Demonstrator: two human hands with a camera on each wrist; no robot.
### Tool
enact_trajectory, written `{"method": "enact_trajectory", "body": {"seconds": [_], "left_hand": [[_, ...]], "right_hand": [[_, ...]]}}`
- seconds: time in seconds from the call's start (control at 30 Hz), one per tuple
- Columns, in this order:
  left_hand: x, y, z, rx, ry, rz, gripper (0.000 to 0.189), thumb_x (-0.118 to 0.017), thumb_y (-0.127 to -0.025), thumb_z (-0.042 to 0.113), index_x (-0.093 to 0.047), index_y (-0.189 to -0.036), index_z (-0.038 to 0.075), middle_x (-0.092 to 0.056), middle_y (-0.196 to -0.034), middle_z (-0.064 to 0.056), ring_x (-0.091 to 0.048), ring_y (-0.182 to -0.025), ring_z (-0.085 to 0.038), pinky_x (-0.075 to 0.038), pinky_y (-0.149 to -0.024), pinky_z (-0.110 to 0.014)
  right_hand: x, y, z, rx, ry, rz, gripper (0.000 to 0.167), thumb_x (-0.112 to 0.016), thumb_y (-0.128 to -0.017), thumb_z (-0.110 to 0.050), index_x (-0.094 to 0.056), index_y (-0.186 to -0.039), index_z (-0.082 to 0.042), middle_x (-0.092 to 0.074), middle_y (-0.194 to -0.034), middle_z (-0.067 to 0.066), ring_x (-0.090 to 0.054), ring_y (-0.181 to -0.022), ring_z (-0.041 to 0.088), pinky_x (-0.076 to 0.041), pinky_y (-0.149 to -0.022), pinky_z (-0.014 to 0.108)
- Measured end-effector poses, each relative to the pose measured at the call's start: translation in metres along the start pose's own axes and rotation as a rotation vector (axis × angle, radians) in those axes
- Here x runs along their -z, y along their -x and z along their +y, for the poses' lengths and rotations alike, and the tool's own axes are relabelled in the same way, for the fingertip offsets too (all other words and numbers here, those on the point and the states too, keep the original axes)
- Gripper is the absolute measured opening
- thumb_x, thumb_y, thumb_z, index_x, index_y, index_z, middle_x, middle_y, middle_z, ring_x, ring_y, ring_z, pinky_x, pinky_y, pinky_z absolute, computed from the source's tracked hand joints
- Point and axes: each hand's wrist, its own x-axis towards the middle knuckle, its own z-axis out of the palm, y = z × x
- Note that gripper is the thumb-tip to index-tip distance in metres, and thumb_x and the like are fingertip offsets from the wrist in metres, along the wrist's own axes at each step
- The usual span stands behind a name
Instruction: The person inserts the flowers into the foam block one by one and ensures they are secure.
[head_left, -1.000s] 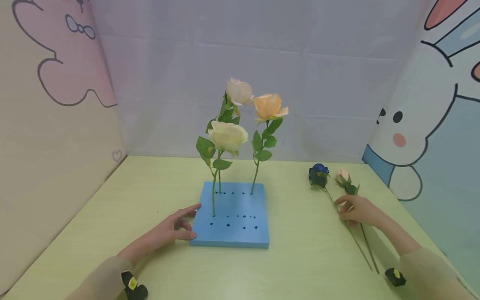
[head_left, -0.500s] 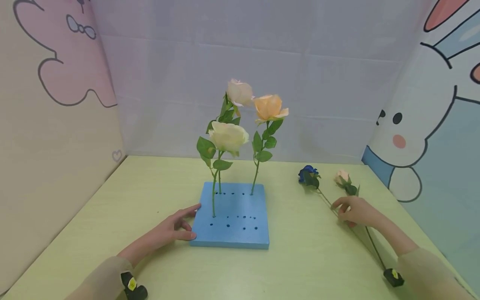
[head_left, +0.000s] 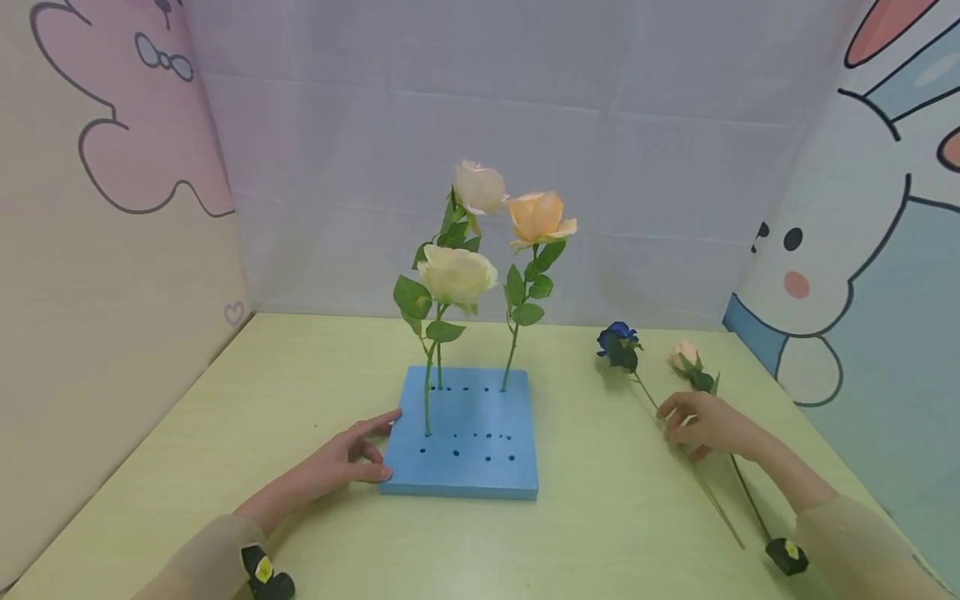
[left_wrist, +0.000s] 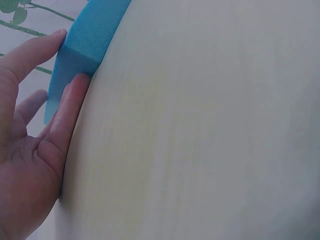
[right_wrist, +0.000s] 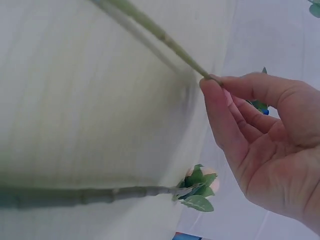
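In the head view my left hand (head_left: 347,455) rests at the left side of a blue foam board (head_left: 480,414) with small holes. Its fingers touch the board's edge (left_wrist: 82,52) in the left wrist view. My right hand (head_left: 711,425) pinches the thin green stem (right_wrist: 167,41) of a blue rose (head_left: 619,343) between thumb and fingertip. The stem is a little off the table, its shadow beside it. White (head_left: 456,273), pale pink (head_left: 478,187) and peach (head_left: 538,217) roses stand upright in the board.
A pale peach rose (head_left: 684,357) lies on the table right of the blue one, its stem (right_wrist: 90,195) passing under my right forearm. The pale yellow table (head_left: 315,367) meets a lilac back wall (head_left: 337,183); printed cartoon panels flank both sides.
My right hand has shifted slightly left with the blue rose, whose bloom moved left, away from the peach rose, and its stem now lifts a little. My left hand and the board stay put.
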Motion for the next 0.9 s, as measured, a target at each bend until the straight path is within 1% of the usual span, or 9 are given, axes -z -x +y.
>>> {"method": "enact_trajectory", "body": {"seconds": [0.1,0.2,0.3,0.4,0.5,0.6,0.67,0.83,0.9], "left_hand": [[0.000,0.000,0.000,-0.002,0.001,0.002,0.082,-0.072,-0.090,0.024,-0.026,-0.157,0.017,-0.035,-0.152,-0.026,-0.057,-0.098,-0.012,-0.045,-0.084,-0.026],[0.000,0.000,0.001,-0.002,0.005,0.004,0.083,-0.072,-0.089,0.024,-0.026,-0.157,0.016,-0.035,-0.152,-0.026,-0.057,-0.098,-0.012,-0.045,-0.084,-0.026],[0.000,0.000,0.001,-0.008,0.007,0.003,0.083,-0.072,-0.089,0.023,-0.025,-0.157,0.015,-0.035,-0.152,-0.027,-0.057,-0.097,-0.011,-0.046,-0.084,-0.025],[0.000,0.000,0.000,-0.015,0.007,0.002,0.083,-0.072,-0.090,0.023,-0.025,-0.157,0.015,-0.036,-0.152,-0.027,-0.057,-0.097,-0.010,-0.046,-0.084,-0.025],[0.000,0.000,0.000,-0.015,0.009,0.001,0.083,-0.072,-0.090,0.023,-0.025,-0.157,0.015,-0.035,-0.152,-0.027,-0.057,-0.097,-0.010,-0.045,-0.084,-0.025],[0.000,0.000,0.000,-0.009,0.015,0.000,0.083,-0.072,-0.089,0.023,-0.025,-0.157,0.015,-0.035,-0.152,-0.027,-0.057,-0.097,-0.011,-0.045,-0.085,-0.025],[0.000,0.000,0.000,-0.003,0.015,0.000,0.083,-0.072,-0.089,0.023,-0.026,-0.157,0.016,-0.035,-0.153,-0.026,-0.057,-0.097,-0.012,-0.045,-0.086,-0.026],[0.000,0.000,0.000,-0.004,0.010,0.002,0.082,-0.072,-0.089,0.023,-0.026,-0.157,0.017,-0.036,-0.153,-0.025,-0.057,-0.098,-0.012,-0.045,-0.085,-0.026],[0.000,0.000,-0.001,-0.004,0.009,0.003,0.082,-0.072,-0.089,0.023,-0.026,-0.157,0.017,-0.036,-0.153,-0.025,-0.057,-0.098,-0.013,-0.045,-0.085,-0.026]], "right_hand": [[0.002,0.000,-0.006,0.030,-0.009,0.004,0.038,-0.062,-0.094,-0.006,-0.052,-0.126,0.011,-0.063,-0.103,0.018,-0.064,-0.086,0.021,-0.059,-0.062,0.035],[0.005,0.000,-0.013,0.061,-0.025,0.031,0.039,-0.061,-0.094,-0.005,-0.050,-0.127,0.012,-0.063,-0.103,0.020,-0.066,-0.084,0.021,-0.059,-0.063,0.035],[0.008,-0.001,-0.020,0.104,-0.028,0.085,0.037,-0.061,-0.094,-0.004,-0.049,-0.126,0.011,-0.062,-0.103,0.023,-0.068,-0.083,0.021,-0.059,-0.062,0.033],[0.009,-0.001,-0.032,0.151,-0.030,0.146,0.032,-0.059,-0.095,-0.002,-0.051,-0.123,0.010,-0.061,-0.104,0.026,-0.069,-0.083,0.021,-0.059,-0.062,0.033],[0.008,0.001,-0.047,0.193,-0.039,0.195,0.026,-0.057,-0.095,-0.001,-0.051,-0.120,0.008,-0.061,-0.104,0.026,-0.068,-0.081,0.014,-0.060,-0.063,0.032],[0.004,0.003,-0.061,0.242,-0.060,0.229,0.023,-0.056,-0.096,0.000,-0.051,-0.117,0.007,-0.060,-0.102,0.023,-0.066,-0.079,0.006,-0.060,-0.064,0.033],[0.000,0.004,-0.071,0.284,-0.075,0.253,0.020,-0.056,-0.096,0.000,-0.051,-0.115,0.005,-0.060,-0.100,0.019,-0.065,-0.079,0.003,-0.060,-0.063,0.033],[-0.011,0.004,-0.095,0.419,-0.113,0.305,0.017,-0.057,-0.094,0.006,-0.052,-0.110,0.001,-0.059,-0.095,0.004,-0.066,-0.078,0.003,-0.060,-0.063,0.031],[-0.015,0.002,-0.106,0.473,-0.122,0.317,0.018,-0.056,-0.094,0.008,-0.052,-0.110,0.002,-0.059,-0.095,0.005,-0.066,-0.079,0.004,-0.059,-0.064,0.030]]}}
